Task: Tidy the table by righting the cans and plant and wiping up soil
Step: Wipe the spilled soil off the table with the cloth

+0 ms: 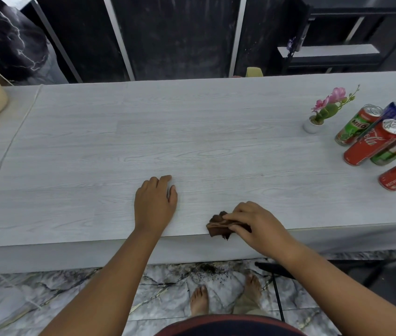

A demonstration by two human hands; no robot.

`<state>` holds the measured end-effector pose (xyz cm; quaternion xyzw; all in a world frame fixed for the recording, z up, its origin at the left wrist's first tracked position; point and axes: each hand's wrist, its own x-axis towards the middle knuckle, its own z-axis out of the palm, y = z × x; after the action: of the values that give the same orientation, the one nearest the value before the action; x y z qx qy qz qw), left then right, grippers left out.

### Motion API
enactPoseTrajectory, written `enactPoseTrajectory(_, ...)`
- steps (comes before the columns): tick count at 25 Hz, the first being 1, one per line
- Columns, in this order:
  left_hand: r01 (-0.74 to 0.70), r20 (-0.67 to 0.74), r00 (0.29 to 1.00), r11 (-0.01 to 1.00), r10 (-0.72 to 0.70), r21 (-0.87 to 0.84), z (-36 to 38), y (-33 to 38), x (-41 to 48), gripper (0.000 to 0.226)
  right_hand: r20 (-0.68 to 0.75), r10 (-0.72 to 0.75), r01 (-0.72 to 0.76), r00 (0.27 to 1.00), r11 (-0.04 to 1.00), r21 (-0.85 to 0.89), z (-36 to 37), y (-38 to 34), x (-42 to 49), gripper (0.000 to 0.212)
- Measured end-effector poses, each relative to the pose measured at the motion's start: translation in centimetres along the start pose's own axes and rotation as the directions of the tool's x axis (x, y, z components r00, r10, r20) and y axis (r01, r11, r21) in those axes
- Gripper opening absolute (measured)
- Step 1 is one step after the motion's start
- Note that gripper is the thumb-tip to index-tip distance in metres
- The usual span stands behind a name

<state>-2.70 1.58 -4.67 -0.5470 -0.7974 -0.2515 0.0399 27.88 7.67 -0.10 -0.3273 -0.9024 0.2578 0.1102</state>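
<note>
Right hand (257,223) is pinching a brown cloth (221,226) right at the near edge of the table (192,132). Left hand (154,202) lies flat on the table, fingers loosely together, holding nothing. The plant (323,112) stands upright at the table's far right, five cans (371,144) upright just beside it. Soil (207,269) sits on the floor below that edge.

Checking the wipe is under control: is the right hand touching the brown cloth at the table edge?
Touching. The head view shows the right hand with its fingers pressed on top of the brown cloth, pinning it at the near edge of the table.
</note>
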Motion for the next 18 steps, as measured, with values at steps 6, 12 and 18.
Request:
enactPoseTrajectory(6, -0.003, 0.001, 1.000, 1.000, 0.003, 0.019, -0.1, 0.1, 0.1, 0.033, 0.030, 0.093, -0.097, 0.995, 0.974, 0.206, -2.0, 0.0, 0.5, 0.027)
enactPoseTrajectory(12, 0.002, 0.013, 1.000, 1.000, -0.002, 0.016, -0.3, 0.3, 0.1, 0.034, -0.153, 0.177, -0.158, 0.972, 0.979, 0.130, -2.2, 0.4, 8.8, 0.030)
enactPoseTrajectory(18, 0.000, 0.018, 1.000, 1.000, -0.001, 0.016, -0.2, 0.1, 0.1, 0.034, -0.084, 0.038, -0.038, 0.996, 0.999, 0.003, 0.2, -0.6, 4.7, 0.035)
